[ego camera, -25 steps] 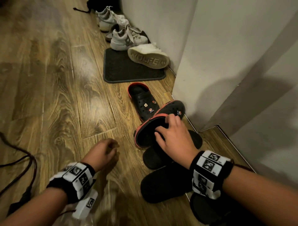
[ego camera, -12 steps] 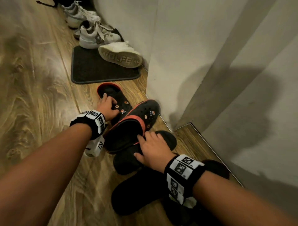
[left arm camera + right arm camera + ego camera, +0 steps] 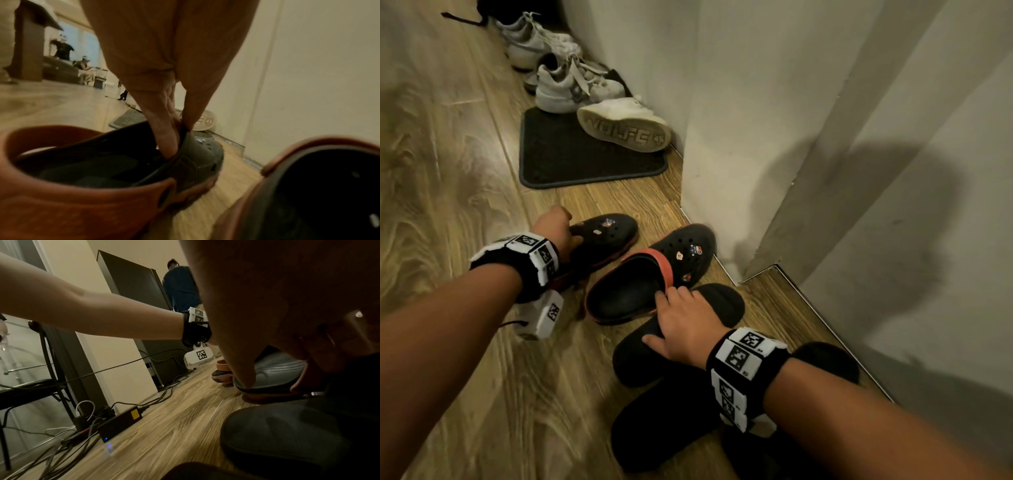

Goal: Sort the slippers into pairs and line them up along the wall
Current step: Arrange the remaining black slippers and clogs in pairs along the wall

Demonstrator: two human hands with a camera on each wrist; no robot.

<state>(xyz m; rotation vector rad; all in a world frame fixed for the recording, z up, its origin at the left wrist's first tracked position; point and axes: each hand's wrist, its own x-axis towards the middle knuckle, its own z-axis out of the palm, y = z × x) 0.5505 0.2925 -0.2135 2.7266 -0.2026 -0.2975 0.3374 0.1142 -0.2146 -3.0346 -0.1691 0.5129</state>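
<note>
Two black clogs with red straps and small charms lie on the wood floor near the wall corner. My left hand (image 3: 561, 229) pinches the upper edge of the far clog (image 3: 607, 236); in the left wrist view its fingers (image 3: 168, 138) reach inside that clog (image 3: 102, 178) with the thumb outside. My right hand (image 3: 664, 315) grips the side rim of the near clog (image 3: 681, 260), fingers curled over the rim. Under and beside it lie plain black slides (image 3: 722, 303), (image 3: 664, 428), and another (image 3: 828, 359) behind my right wrist.
A dark doormat (image 3: 585, 164) lies further along the wall with white sneakers (image 3: 619, 125), (image 3: 571, 85) on and behind it. The wall corner (image 3: 722, 171) juts out by the clogs. A power brick (image 3: 121, 421) and cables lie across the floor on my left.
My left hand reached forward from the floor, took the far clog and turned it so its toe points away. My right hand slid back to the near clog's rim.
</note>
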